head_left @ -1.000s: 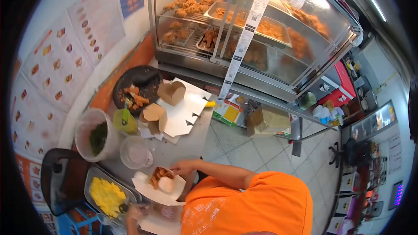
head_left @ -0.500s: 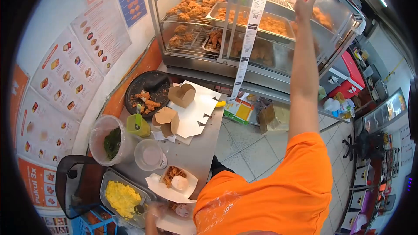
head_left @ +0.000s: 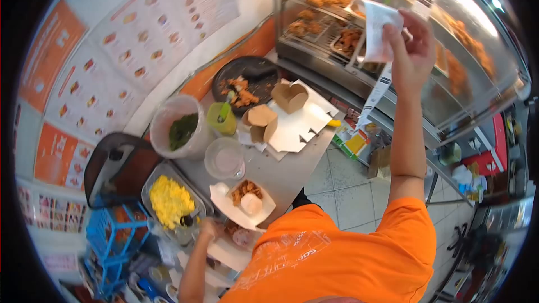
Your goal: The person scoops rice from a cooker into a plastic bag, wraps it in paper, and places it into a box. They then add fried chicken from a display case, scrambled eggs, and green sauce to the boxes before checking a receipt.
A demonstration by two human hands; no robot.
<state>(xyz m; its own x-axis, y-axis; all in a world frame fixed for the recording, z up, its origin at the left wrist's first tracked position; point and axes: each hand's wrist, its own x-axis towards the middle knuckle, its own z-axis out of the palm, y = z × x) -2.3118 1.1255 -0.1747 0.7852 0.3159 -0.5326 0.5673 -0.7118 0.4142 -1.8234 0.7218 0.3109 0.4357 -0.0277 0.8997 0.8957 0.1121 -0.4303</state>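
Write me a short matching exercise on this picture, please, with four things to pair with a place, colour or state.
Column one
1. Right hand
2. Bowl
3. Left hand
4. Shirt

Column two
A. Near the tray of yellow food
B. Orange
C. Raised, gripping a white slip
D. Black, with fried pieces in it

Right pairs: 1-C, 2-D, 3-A, 4-B.

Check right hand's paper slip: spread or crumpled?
Spread: the paper slip shows a broad, mostly flat face in the right hand. Hidden folds: cannot tell.
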